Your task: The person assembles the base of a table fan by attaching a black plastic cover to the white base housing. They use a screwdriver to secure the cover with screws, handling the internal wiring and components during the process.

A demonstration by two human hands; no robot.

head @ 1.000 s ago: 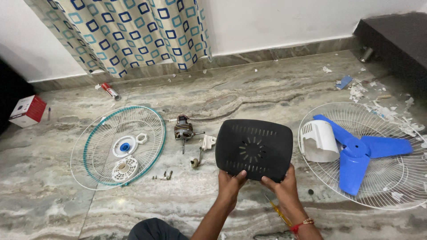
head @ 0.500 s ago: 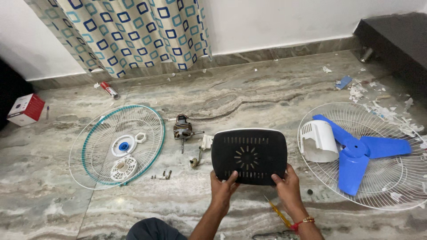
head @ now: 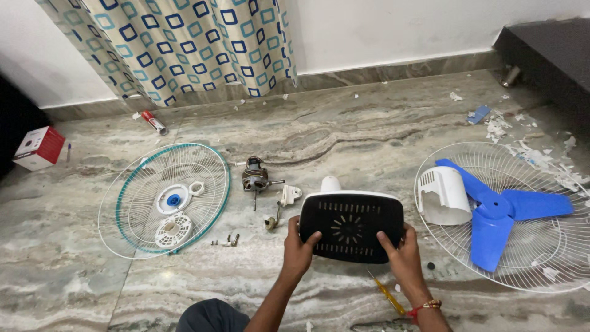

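Observation:
I hold a black vented fan base (head: pixel 350 227) with a white upper rim just above the marble floor (head: pixel 344 135). My left hand (head: pixel 298 249) grips its left lower edge, thumb on the black underside. My right hand (head: pixel 401 252) grips its right lower edge. The base is tilted, its underside toward me, and a white stub shows above its top. Left of it lie a white bracket (head: pixel 286 195), the bare fan motor (head: pixel 254 177) and small screws (head: pixel 228 241).
A white and teal fan grille (head: pixel 141 233) with small white parts lies at left. At right, a white grille (head: pixel 553 264) carries a blue blade (head: pixel 501 215) and white motor cover (head: pixel 442 195). A yellow screwdriver (head: pixel 387 294), red-white box (head: pixel 39 147), curtain (head: pixel 178 43) and dark ledge (head: pixel 553 49) surround.
The base has come down toward the floor and tipped further, so its white rim and stub now show. Both hands have slid up onto its sides.

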